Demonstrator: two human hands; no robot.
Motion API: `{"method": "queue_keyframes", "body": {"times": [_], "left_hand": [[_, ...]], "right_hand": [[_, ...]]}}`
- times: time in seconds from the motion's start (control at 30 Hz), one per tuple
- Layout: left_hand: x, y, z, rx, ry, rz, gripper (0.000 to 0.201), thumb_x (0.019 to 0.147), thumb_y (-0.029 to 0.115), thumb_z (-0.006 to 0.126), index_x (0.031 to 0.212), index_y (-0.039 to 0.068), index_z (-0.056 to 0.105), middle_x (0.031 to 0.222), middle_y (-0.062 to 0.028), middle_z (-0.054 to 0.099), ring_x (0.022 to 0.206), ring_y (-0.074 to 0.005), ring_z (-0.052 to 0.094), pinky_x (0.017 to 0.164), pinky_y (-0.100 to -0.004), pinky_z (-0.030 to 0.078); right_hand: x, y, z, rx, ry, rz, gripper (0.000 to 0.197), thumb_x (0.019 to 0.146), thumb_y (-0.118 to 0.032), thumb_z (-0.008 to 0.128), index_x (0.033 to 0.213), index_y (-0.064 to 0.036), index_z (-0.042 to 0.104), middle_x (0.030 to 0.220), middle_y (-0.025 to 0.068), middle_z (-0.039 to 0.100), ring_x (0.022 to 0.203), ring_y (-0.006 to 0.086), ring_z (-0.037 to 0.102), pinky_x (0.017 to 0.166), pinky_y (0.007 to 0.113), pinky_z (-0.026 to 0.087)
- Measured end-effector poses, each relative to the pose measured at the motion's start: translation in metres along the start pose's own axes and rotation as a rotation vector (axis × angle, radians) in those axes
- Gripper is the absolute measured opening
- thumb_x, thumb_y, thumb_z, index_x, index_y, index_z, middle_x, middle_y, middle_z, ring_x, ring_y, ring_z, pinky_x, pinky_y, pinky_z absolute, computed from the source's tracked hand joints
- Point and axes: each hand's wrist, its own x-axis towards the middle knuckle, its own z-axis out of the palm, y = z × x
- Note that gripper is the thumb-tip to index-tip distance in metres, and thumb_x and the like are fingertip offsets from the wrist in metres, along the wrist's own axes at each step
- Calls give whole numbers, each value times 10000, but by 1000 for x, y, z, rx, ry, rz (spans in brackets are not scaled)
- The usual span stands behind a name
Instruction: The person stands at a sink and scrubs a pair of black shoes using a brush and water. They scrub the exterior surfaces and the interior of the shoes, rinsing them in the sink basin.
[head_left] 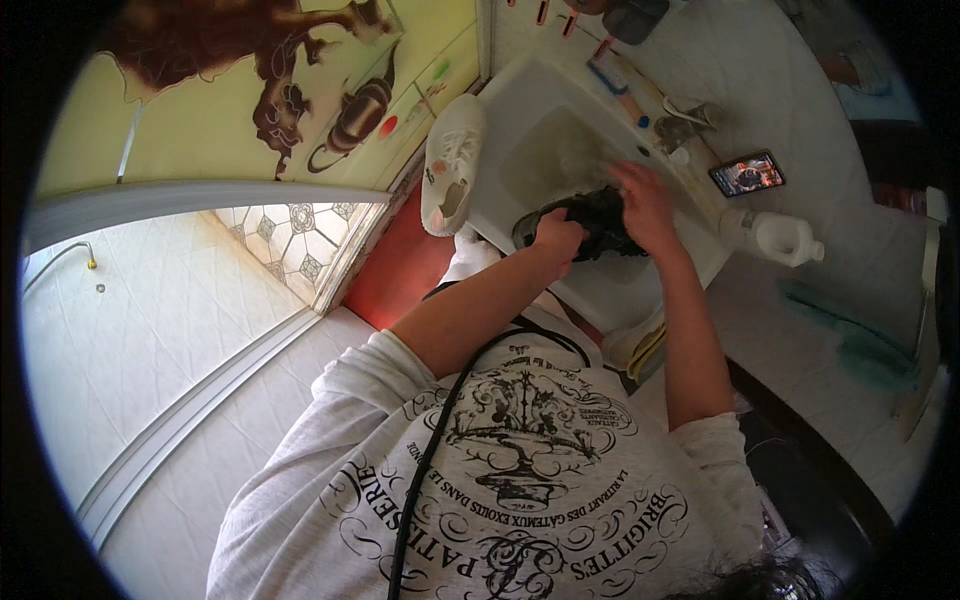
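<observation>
A black shoe [590,222] is held over the white sink [540,110], near its front edge. It is gripped at the heel end by the left hand [556,238], fist clenched, and grasped from above by the right hand [645,200]. A white shoe [452,160] is propped on the sink's left rim; a phone [747,173] and a white bottle [775,236] are seen on the counter to the right.

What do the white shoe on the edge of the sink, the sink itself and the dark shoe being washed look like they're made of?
The white shoe looks like matte fabric or canvas, with a pale rubbery sole. The sink seems glazed ceramic: smooth, white, slightly glossy. The dark shoe, gripped by the left hand and right hand, appears to be soft black textile, possibly wet; too dark to be sure.
</observation>
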Motion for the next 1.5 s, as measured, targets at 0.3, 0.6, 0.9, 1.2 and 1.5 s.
{"method": "queue_keyframes", "body": {"times": [0.3,0.6,0.9,1.2,1.5], "left_hand": [[-17,17,7,52,-26,-67,368,837,-51,537,1190,51,515,1014,-95,575,842,-198,551,641,-314,456],[-1,6,4,-34,-23,-18,375,835,-64,536,1193,45,511,1007,-118,572,804,-217,551,597,-331,441],[-6,5,7,13,-40,16,432,800,-66,518,1221,26,519,979,-102,577,748,-185,530,580,-314,429],[-11,9,6,13,-31,-2,401,803,-63,529,1188,48,526,936,-84,567,678,-176,514,507,-309,382],[5,-3,0,-18,-31,-20,437,806,-72,542,1228,41,523,1133,-120,580,955,-232,557,736,-335,466]], "right_hand": [[7,11,-3,-138,-239,150,144,904,-117,547,988,-99,662,983,78,661,1024,274,578,993,476,369],[-9,24,0,-86,227,211,303,834,-12,556,1115,-104,626,1127,103,626,1043,303,572,874,431,460],[5,10,5,-161,-346,-169,341,801,26,530,1070,-130,671,1217,31,604,1227,249,479,1073,471,290],[6,12,-6,-40,-184,192,127,884,-108,565,964,-67,653,955,149,641,953,325,587,900,433,429],[8,52,-15,340,333,535,183,948,-121,500,1084,-62,608,991,135,643,940,281,618,821,388,473]]}}
